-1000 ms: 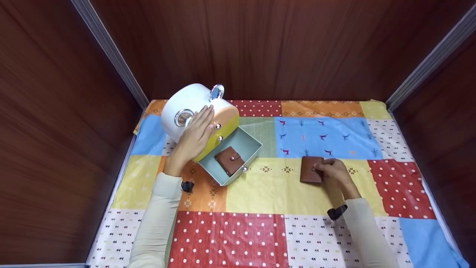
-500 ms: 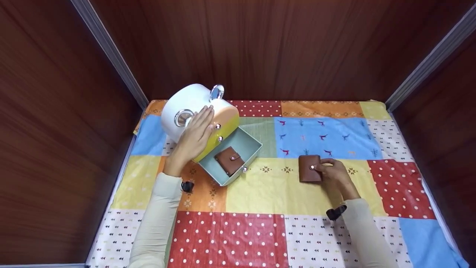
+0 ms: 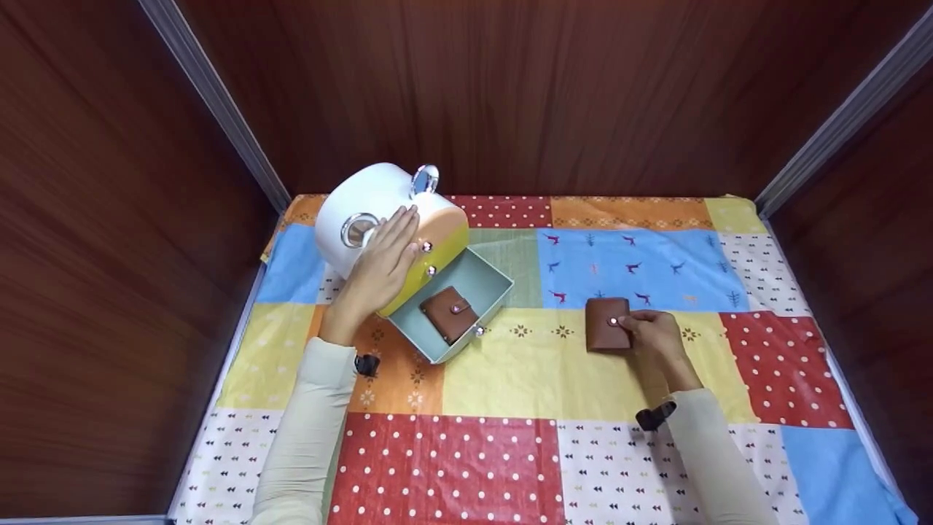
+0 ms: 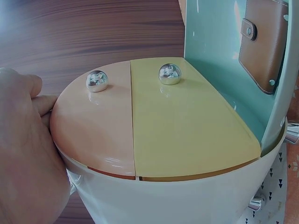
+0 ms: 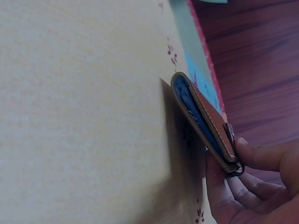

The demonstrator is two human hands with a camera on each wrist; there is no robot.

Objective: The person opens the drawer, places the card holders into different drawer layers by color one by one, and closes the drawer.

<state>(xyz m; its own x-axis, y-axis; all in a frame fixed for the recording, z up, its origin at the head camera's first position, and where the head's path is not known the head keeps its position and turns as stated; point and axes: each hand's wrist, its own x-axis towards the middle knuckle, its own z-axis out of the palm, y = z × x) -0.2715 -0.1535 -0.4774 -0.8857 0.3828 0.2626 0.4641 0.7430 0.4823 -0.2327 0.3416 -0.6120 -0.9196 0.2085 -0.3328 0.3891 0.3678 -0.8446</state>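
In the head view my left hand [image 3: 375,273], fingers straight, rests on a small white rounded drawer cabinet [image 3: 372,186]. The left wrist view shows its peach drawer front [image 4: 100,126] and yellow drawer front [image 4: 187,126], each with a silver knob. A mint-green drawer [image 3: 481,273] is pulled out, and a brown wallet [image 3: 446,313] with a snap strap lies inside. To the right, my right hand [image 3: 656,339] pinches a second brown wallet [image 3: 603,332] at its snap edge. The right wrist view shows this wallet [image 5: 201,121] edge-on, close over the cloth, thumb on one side and fingers on the other.
A patchwork tablecloth [image 3: 452,467] covers the table. Dark wood panels [image 3: 510,95] with grey metal corner strips stand at the back and both sides. A silver round ornament [image 3: 424,181] sticks up from the cabinet, and a silver-rimmed disc [image 3: 359,230] sits on its white side.
My right hand has shifted its wallet slightly away from me and to the left, turning its snap side into view. My left hand, the cabinet and the drawer have stayed put.
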